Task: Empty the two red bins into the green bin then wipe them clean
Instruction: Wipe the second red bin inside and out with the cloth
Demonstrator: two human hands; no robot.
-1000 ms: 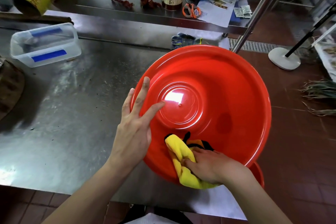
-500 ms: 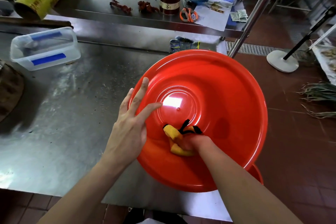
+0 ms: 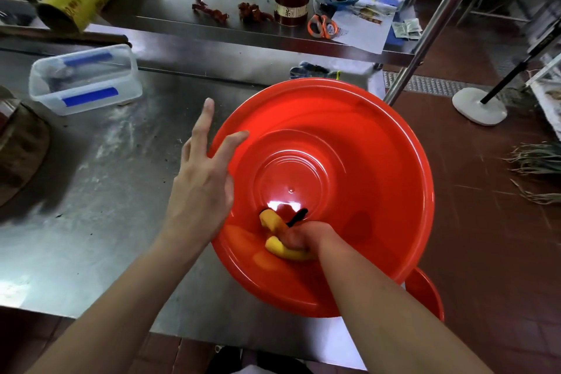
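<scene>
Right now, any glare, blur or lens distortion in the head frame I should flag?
Head view: a bright specular glare spot sits on the red bin near its centre, just above the yellow cloth; the right hand on the cloth is slightly motion-blurred; the left hand is sharp; wide-angle distortion bends the steel table edge and shelf lines.

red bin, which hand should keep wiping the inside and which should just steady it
Right hand wipes: it grips the yellow cloth inside the red bin. Left hand is open at the rim, placed to steady.
</scene>
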